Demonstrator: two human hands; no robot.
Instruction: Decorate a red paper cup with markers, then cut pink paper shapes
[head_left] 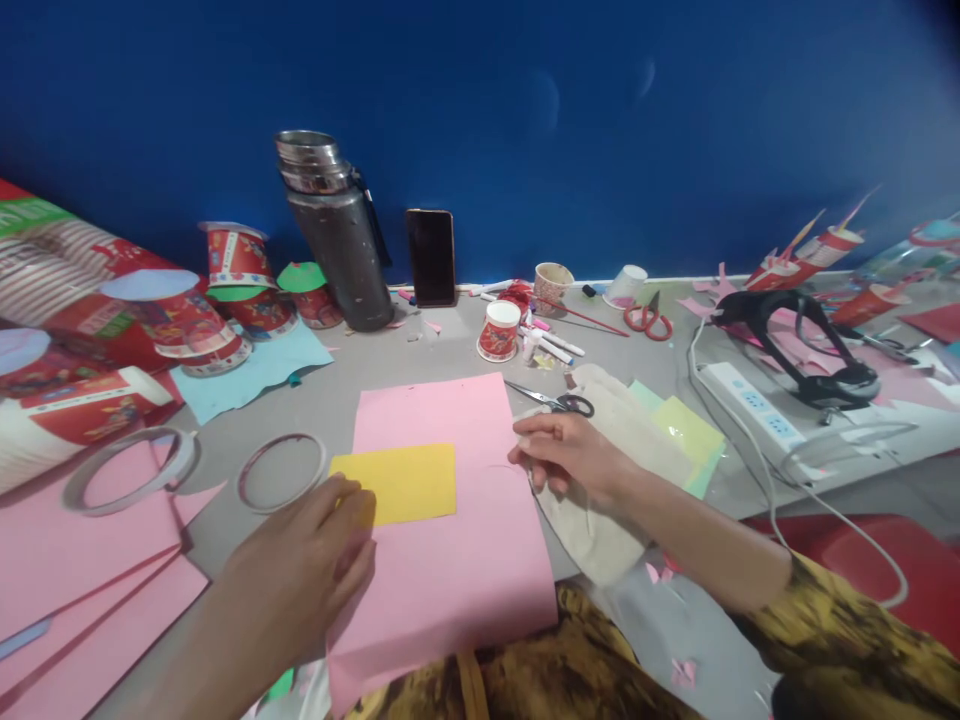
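Observation:
A pink paper sheet (450,570) lies in front of me, its near edge reaching my lap. On it rests a smaller yellow paper rectangle (412,485). My left hand (315,550) is over the left end of the yellow paper, its bent fingers pressing on it. My right hand (570,455) is at the right edge of the pink sheet, fingers loosely bent and apart, with nothing visible in them. Just beyond that hand lie dark-handled scissors (574,404), their blades pointing left. A cream cloth-like piece (600,540) lies under and beside my right hand.
Tape rolls (281,472) and pink sheets (82,520) lie left. Behind stand decorated paper cups (499,330), a steel flask (341,240) and a phone (431,258). Red scissors (649,318), markers (555,348), a power strip (754,405) and a black head strap (802,350) are right.

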